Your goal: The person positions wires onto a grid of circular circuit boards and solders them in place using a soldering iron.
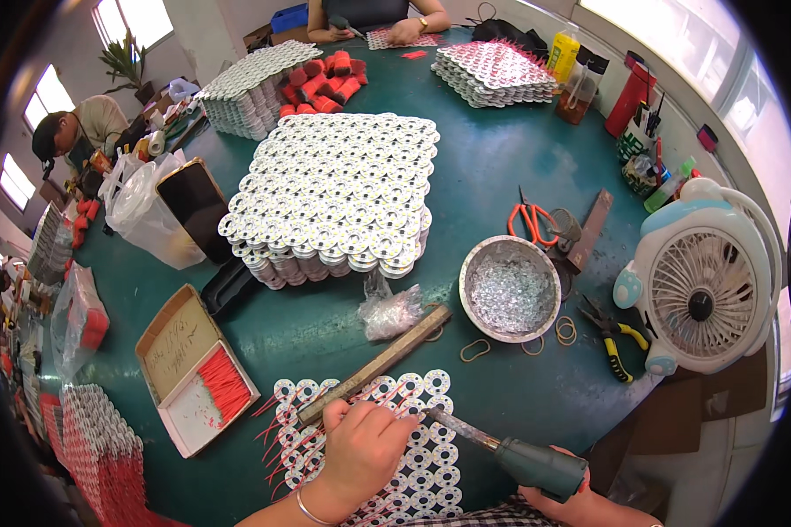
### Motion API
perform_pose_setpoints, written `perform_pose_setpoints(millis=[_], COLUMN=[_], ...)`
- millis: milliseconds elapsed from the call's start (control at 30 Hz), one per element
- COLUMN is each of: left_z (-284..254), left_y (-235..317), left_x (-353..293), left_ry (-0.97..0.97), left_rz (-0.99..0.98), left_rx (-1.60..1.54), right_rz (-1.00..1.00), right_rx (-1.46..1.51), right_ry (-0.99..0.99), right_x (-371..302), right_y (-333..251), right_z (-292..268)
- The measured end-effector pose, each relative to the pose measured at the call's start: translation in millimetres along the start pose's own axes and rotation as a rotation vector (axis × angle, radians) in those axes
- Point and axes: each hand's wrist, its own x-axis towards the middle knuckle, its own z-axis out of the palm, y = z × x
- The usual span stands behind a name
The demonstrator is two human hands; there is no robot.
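Observation:
My left hand (pixel 362 450) is closed in a pinch over a panel of round white circuit boards (pixel 438 455) at the near edge of the table. Thin red wires (pixel 277 430) stick out from the panel's left side, and one shows by my fingertips. Under my left knuckles a long wooden bar (pixel 387 358) lies slanting across the panel. A soldering iron (pixel 540 467) with a dark green body is gripped in my right hand (pixel 558 502). Its tip points left and meets the panel close to my left fingertips; whether it touches a board is too small to tell.
A tall stack of round boards (pixel 334 189) stands mid-table. Nearby are a carton of red wires (pixel 180 351), a bowl of clear bits (pixel 511 290), orange-handled scissors (pixel 532 224), pliers (pixel 613 338), a small fan (pixel 703 281) and a phone (pixel 193 211). Another person's hands (pixel 404 32) work opposite.

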Motion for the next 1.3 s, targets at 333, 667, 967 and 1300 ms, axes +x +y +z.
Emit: perform_pose_setpoints(millis=[333, 667, 967, 1300], left_z=[-0.6, -2.1, -8.4, -8.2], left_y=[-1.6, 1.8, 6.1, 4.9], left_x=[2.2, 0.6, -16.2, -17.7], left_ry=[-0.005, 0.041, 0.003, 0.008], left_rz=[0.006, -0.001, -0.002, -0.02], left_rx=[-0.012, -0.014, 0.017, -0.011], right_rz=[0.032, 0.039, -0.139, -0.065], right_rx=[0.007, 0.378, 0.028, 0.081], right_ry=[-0.035, -0.043, -0.054, -0.09], right_x=[2.3, -34.9, -35.3, -24.3], right_y=[-5.8, 50.3, 38.5, 23.3], right_z=[0.7, 1.2, 3.0, 7.5])
